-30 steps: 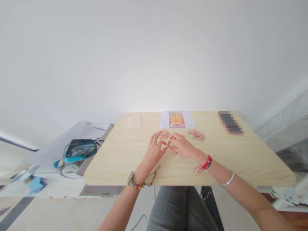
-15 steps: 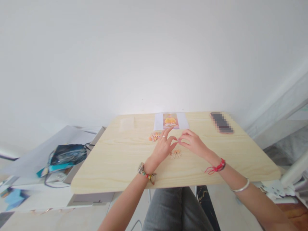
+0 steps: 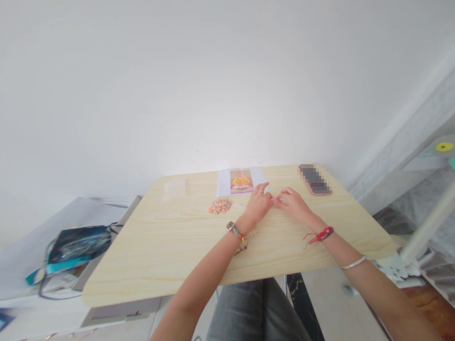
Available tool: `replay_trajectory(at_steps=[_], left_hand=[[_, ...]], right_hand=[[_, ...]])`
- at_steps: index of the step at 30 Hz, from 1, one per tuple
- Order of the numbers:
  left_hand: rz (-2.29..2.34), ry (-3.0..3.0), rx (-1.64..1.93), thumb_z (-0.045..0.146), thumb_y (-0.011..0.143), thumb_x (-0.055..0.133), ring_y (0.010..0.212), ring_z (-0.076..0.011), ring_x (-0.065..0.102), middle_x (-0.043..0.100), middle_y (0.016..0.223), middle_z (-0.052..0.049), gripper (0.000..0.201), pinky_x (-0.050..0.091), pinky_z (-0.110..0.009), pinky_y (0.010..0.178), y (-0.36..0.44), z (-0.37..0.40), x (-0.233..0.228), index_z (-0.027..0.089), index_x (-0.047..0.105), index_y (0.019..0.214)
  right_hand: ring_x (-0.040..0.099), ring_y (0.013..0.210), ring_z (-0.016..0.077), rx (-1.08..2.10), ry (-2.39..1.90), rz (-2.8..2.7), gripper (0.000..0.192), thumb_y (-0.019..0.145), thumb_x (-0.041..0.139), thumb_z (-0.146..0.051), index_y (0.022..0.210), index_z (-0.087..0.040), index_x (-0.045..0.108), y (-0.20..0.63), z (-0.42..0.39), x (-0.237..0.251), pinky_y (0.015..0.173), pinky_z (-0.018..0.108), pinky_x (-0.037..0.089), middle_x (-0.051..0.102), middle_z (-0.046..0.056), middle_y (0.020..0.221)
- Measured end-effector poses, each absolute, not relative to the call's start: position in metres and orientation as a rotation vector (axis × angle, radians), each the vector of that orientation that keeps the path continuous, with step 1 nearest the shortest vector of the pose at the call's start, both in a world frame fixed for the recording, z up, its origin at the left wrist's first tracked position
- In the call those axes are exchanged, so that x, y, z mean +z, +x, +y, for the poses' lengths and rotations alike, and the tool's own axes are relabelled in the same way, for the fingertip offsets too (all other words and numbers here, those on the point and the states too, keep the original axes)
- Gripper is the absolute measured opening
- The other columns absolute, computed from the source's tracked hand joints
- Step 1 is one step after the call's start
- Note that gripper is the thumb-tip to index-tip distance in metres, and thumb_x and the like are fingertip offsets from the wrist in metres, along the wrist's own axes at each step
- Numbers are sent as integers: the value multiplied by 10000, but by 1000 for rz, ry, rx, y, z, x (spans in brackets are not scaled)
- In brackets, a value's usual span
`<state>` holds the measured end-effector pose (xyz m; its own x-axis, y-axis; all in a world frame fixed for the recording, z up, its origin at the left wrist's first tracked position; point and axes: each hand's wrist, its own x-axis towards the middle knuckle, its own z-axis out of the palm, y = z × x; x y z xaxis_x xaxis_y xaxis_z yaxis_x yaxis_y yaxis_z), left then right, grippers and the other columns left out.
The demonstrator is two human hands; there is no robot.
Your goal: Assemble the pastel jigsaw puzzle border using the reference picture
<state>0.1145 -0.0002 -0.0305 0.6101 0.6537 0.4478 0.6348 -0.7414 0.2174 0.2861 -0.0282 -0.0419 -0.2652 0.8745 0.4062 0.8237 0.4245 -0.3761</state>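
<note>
My left hand [image 3: 258, 204] and my right hand [image 3: 293, 204] meet fingertip to fingertip over the light wooden table [image 3: 170, 237], pinching a small pink puzzle piece [image 3: 276, 201] between them. A pile of small colourful puzzle pieces [image 3: 220, 206] lies to the left of my left hand. Behind the hands lies a white sheet with a yellow cartoon picture [image 3: 241, 182]. Whatever lies under my hands is hidden.
A pink-edged phone [image 3: 314, 179] lies at the table's far right corner. A clear flat plastic bag [image 3: 174, 189] lies at the far left. A dark blue bag with a cable [image 3: 76, 246] sits on a lower surface to the left. My knees are under the table.
My view has swung right, so the table shifted left in the picture. Both hands moved right, away from the left pile, and lifted a small piece between the fingertips.
</note>
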Motion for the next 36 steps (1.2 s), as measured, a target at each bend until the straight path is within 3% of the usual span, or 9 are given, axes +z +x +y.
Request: replay_trajectory(at_steps=[4, 7, 12, 16, 27, 36], left_hand=[[1232, 2709, 750, 128, 758, 588, 1139, -273, 470, 466, 1218, -153, 142, 425, -440, 933, 83, -14, -24, 144, 580, 899], [1256, 2596, 617, 143, 768, 569, 914, -201, 580, 543, 1036, -87, 155, 483, -370, 822, 45, -29, -24, 166, 576, 921], [1398, 2431, 510, 184, 770, 554, 718, -162, 573, 532, 730, -7, 55, 469, -293, 686, -2, -53, -27, 177, 597, 803], [1464, 2370, 452, 166, 765, 543, 640, -148, 538, 498, 639, 17, 59, 433, -269, 636, -14, -66, -29, 173, 600, 777], [1428, 2370, 511, 197, 807, 543, 711, -156, 587, 570, 810, -28, 144, 458, -267, 664, 14, -72, -31, 169, 605, 934], [1541, 2452, 496, 237, 822, 546, 716, -163, 599, 578, 865, -37, 123, 467, -261, 637, 16, -69, -24, 192, 608, 918]], right_hand=[[538, 805, 177, 137, -1440, -2099, 112, 802, 571, -239, 810, -170, 658, 286, -31, -45, 757, 318, 455, 543, 61, 848], [542, 842, 180, 165, -1364, -2091, 136, 812, 533, -181, 870, -188, 656, 278, -40, -44, 792, 330, 454, 544, 57, 865], [540, 902, 184, 311, -1171, -2298, 133, 789, 551, -143, 879, -179, 642, 241, -62, -39, 838, 349, 432, 551, 65, 936], [535, 852, 173, 394, -1137, -2458, 82, 790, 567, -150, 832, -156, 637, 212, -68, -35, 777, 318, 426, 552, 65, 901], [537, 818, 176, 350, -1155, -2412, 48, 802, 582, -199, 819, -161, 606, 210, -61, -38, 744, 316, 431, 552, 63, 885], [530, 819, 183, 138, -1065, -2416, 57, 812, 567, -177, 846, -154, 605, 198, -56, -26, 753, 332, 420, 551, 68, 873]])
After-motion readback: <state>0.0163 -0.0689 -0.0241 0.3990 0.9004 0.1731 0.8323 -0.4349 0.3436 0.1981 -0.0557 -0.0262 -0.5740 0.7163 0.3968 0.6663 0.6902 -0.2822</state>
